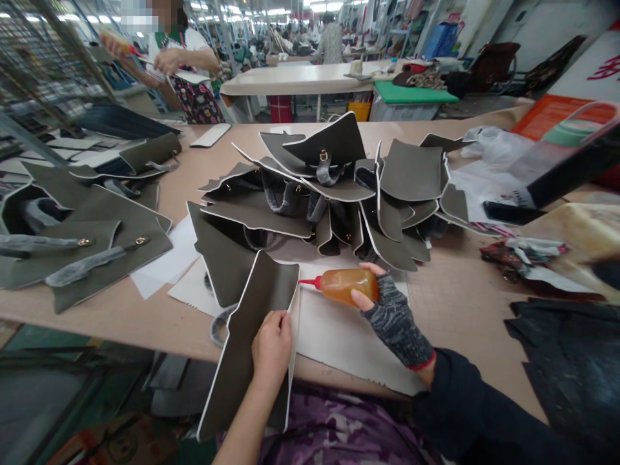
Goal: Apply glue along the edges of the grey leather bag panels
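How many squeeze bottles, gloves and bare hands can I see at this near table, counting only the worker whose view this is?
Orange squeeze bottle with red nozzle: 1
Knitted fingerless glove, on the right hand: 1
Bare hand, the left hand, gripping the grey panel: 1
Total: 3

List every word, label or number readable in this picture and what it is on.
None can be read.
Red marks on the white board at far right: cut off, unreadable.
Orange bottle in the right hand: no label shows.
Grey panel under the left hand: plain.
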Tool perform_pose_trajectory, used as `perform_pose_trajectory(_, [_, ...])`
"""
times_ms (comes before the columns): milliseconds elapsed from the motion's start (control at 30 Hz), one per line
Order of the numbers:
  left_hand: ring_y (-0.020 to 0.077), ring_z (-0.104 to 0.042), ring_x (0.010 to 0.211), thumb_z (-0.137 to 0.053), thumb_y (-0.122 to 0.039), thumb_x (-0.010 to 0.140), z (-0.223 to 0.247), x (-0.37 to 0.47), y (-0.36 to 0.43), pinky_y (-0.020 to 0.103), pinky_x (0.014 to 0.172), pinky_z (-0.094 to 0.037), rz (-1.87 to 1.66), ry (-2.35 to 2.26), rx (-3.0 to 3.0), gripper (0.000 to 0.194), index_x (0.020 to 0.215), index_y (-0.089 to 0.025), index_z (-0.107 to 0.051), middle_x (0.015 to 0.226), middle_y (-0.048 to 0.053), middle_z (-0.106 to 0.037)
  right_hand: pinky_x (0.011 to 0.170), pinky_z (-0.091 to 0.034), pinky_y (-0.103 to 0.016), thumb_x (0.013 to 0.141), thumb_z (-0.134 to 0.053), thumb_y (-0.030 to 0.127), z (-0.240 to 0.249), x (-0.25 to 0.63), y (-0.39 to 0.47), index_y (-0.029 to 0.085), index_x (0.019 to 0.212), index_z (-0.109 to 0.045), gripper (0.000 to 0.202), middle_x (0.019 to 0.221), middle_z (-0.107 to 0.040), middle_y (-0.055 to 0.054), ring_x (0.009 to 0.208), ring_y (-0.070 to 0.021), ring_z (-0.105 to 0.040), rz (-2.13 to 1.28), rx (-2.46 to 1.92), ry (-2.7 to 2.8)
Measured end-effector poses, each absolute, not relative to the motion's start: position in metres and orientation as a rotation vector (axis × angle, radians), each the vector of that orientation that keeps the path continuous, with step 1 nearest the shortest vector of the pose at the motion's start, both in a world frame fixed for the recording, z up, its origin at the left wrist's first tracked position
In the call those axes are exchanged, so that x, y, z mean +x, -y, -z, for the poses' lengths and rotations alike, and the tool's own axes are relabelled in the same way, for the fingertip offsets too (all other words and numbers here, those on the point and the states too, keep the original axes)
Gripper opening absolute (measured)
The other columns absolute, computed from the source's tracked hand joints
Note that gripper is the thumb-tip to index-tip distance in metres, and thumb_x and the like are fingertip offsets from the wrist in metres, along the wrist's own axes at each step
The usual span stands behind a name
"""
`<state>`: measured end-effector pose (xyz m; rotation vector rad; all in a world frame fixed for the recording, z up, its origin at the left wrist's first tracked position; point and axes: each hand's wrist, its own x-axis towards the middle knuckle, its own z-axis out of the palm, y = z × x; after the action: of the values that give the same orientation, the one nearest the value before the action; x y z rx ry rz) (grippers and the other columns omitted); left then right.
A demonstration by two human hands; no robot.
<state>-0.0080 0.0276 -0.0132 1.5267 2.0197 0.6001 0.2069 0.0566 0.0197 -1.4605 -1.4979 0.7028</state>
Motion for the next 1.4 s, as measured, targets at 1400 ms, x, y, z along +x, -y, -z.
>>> perform_pose_trajectory(1400, [0.0205,-0.059,0.086,-0.042,-0.036,0.083,0.018,-0.01,-0.031,0.03,0.078,-0.043,-0.62,-1.964,1.531,0.032,0.09,-0.016,-0.065,0.092,0.007,-0.065,0.091,-0.046,-0.039,0.079,-0.055,0.031,-0.02,0.217,-0.068,0.022,0.122,-0.047,0.045,0.118,-0.055,-0.008,0.102,-0.0227,-0.056,-0.72,-1.366,1.628])
